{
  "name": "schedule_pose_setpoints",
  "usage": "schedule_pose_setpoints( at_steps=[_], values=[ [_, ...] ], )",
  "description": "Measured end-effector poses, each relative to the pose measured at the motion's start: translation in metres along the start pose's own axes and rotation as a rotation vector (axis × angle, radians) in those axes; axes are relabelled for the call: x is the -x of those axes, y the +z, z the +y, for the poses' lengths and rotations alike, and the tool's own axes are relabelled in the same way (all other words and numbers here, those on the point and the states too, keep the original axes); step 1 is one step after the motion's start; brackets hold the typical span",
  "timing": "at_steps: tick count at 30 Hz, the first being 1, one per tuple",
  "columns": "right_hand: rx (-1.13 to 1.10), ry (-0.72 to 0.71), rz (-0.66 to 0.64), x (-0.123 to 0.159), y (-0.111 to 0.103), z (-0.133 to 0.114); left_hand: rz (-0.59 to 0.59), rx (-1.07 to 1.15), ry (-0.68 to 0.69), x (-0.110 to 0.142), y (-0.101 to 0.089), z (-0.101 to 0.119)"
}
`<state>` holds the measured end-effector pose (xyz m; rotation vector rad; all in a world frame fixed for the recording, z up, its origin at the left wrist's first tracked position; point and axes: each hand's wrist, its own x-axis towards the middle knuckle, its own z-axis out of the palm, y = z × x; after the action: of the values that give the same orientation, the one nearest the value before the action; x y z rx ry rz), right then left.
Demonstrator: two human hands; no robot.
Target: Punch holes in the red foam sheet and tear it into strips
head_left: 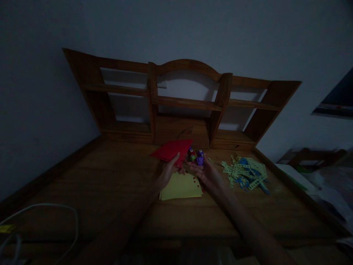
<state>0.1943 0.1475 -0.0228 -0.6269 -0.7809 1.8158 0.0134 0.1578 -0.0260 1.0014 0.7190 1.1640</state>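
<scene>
Left hand [168, 171]: pinched on red paper [172, 148] | right hand [211, 177]: curled round purple toy [200, 160] | yellow paper [180, 187]: on desk [118, 173], between and below 2 hands | green strips [246, 173]: right of right hand

My red sheet [171, 148]: dark dots along 1 edge. Yellow sheets [180, 188]: red flecks [194, 180]. Purple piece [200, 161], red piece [192, 153], green piece [192, 159]: white eyes, dark pupils. Pale-green strips [257, 164]: hole pattern. Blue strips [243, 161], brown desk [116, 176], white cable [76, 221].
</scene>
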Motion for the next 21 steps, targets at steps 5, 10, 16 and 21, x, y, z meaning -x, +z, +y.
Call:
schedule_pose_setpoints(
  at_steps=[5, 10, 16, 21],
  values=[
    [0.01, 0.015, -0.017, 0.0015, 0.0008, -0.0027, -0.032, 0.012, 0.021, -0.0028, -0.0032, -0.0037],
    [0.033, 0.035, -0.016, 0.0017, -0.0006, -0.0026, -0.024, -0.005, 0.017, -0.0025, -0.0032, -0.004],
    [0.059, 0.029, -0.018, 0.0019, 0.0015, -0.0023, -0.023, -0.008, 0.017, -0.0011, -0.0017, -0.0019],
    [0.081, -0.015, 0.015, 0.0029, -0.0002, 0.0022, 0.004, 0.008, 0.001, 0.0024, 0.0007, 0.0012]
  ],
)
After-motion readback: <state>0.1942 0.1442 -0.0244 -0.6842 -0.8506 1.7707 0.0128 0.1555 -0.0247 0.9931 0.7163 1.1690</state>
